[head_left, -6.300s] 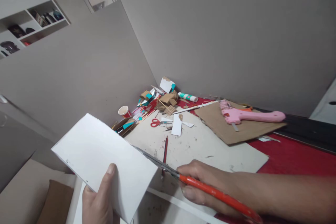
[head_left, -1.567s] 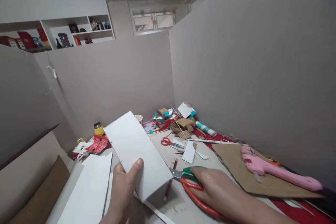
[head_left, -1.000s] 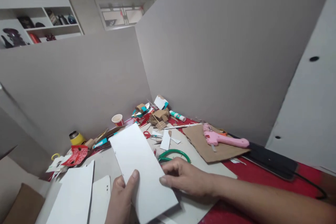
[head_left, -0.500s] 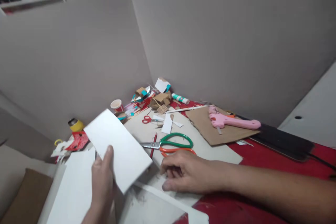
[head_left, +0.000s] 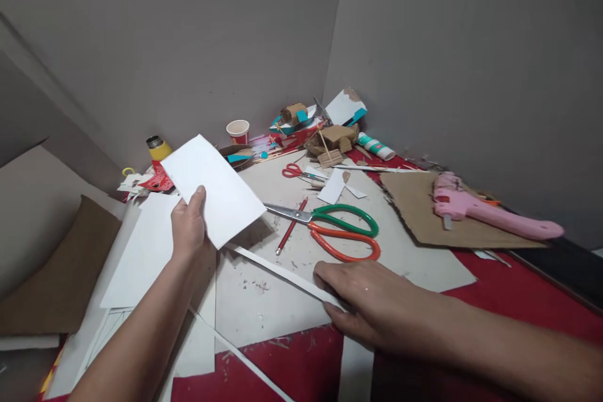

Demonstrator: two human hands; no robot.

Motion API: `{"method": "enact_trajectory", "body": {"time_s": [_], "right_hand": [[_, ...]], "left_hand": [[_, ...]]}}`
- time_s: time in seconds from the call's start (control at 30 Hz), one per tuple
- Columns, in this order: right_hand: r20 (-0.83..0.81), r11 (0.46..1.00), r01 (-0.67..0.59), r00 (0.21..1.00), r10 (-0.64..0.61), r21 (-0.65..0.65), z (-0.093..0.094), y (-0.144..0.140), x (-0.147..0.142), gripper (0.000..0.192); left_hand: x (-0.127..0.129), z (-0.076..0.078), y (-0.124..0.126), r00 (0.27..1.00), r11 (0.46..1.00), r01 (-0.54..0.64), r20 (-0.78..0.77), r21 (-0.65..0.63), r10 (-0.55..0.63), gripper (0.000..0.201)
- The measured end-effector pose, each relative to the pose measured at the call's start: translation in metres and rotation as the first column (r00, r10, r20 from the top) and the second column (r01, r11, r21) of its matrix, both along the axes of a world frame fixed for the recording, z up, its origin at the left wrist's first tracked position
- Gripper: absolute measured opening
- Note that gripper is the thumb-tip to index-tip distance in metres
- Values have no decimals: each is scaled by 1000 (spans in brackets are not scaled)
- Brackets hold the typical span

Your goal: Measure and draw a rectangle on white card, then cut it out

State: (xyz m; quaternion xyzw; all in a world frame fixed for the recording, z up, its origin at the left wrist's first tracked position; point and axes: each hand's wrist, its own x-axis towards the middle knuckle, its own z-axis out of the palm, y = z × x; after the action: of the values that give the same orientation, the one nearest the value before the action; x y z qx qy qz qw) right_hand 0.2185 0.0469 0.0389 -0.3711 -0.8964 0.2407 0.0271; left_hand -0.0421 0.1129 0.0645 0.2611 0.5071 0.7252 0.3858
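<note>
My left hand (head_left: 189,226) is closed on a white rectangular card (head_left: 214,185), thumb on its face, holding it tilted above the table. My right hand (head_left: 353,295) pinches a narrow white paper strip (head_left: 277,271) near its right end. The strip slants up left to the card's lower corner; whether they touch I cannot tell. A wider white band (head_left: 357,370) hangs below my right hand, its join hidden by the fingers. Just beyond lie large scissors (head_left: 301,216) with green and orange handles, blades partly behind the card, across a red pencil (head_left: 291,226).
White sheets (head_left: 141,251) lie at left, near brown cardboard (head_left: 56,282). A pink glue gun (head_left: 490,207) rests on cardboard (head_left: 424,226) at right. Small red scissors (head_left: 293,170), a paper cup (head_left: 238,132), a glue stick (head_left: 375,146) and scraps line the back by the wall.
My right hand has moved down and taken hold of the white strip, which lay on the table before. The left hand keeps the card. The camera view has turned left and tilted downward.
</note>
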Motion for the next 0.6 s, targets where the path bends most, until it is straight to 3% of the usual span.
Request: {"method": "enact_trajectory", "body": {"time_s": [0.17,0.27,0.4,0.5,0.6], "right_hand": [[-206,989,139,968,-146,-47,10,12,6,10],[-405,948,317,869,-284,15,15,27,9,9],[-661,790,610,616,-429,57,22,51,18,19],[-837,730,677,346,-425,-91,30,62,33,22],[-910,668,711,97,-403,-219,43,57,53,24]], "left_hand": [[-12,21,-3,1000,998,-30,-5,49,30,15],[-18,28,-6,999,999,10,-31,34,-9,24],[-20,28,-8,985,988,148,-85,-52,-152,34],[-17,25,-10,945,949,287,-122,-127,-302,36],[-14,16,-11,890,890,405,-132,-210,-436,36]]}}
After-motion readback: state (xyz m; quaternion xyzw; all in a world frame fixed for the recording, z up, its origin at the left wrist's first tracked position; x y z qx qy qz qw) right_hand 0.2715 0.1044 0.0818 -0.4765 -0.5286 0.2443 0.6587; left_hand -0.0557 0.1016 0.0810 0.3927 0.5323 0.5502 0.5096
